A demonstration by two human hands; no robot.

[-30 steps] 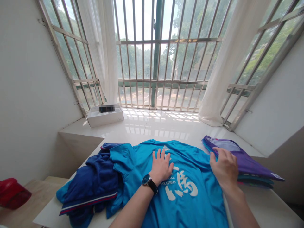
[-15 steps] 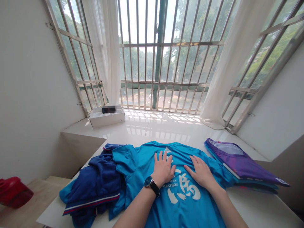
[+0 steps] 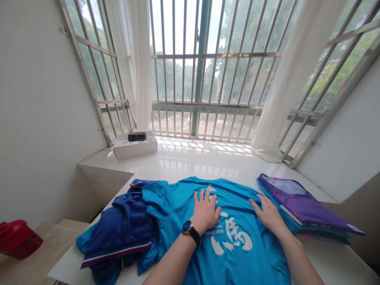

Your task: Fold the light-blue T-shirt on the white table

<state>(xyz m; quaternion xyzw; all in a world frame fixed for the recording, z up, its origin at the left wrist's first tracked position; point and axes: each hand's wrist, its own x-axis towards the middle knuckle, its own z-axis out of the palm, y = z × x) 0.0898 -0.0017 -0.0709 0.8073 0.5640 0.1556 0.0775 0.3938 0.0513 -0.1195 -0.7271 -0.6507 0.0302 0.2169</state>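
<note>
A bright blue T-shirt [image 3: 237, 208] with large white print lies spread flat, back or front up, on a white table [image 3: 323, 257]. My left hand [image 3: 204, 211], with a black wristwatch [image 3: 190, 229] on its wrist, presses flat on the shirt's upper middle, fingers apart. My right hand [image 3: 268, 213] rests open on the shirt's right part, close to a folded stack of purple and teal garments [image 3: 299, 202]. Bunched at the shirt's left side is a navy garment with striped trim [image 3: 124, 225], partly under the shirt.
A white box [image 3: 135, 147] with a blurred label stands on the glossy white window ledge [image 3: 202, 162]. Barred windows and white curtains [image 3: 133, 67] rise behind it. A red plastic object [image 3: 18, 239] sits on a lower wooden surface at the left.
My right hand has slid rightward across the shirt, nearer the purple stack, smoothing it. My left hand stays in place. The view has shifted slightly.
</note>
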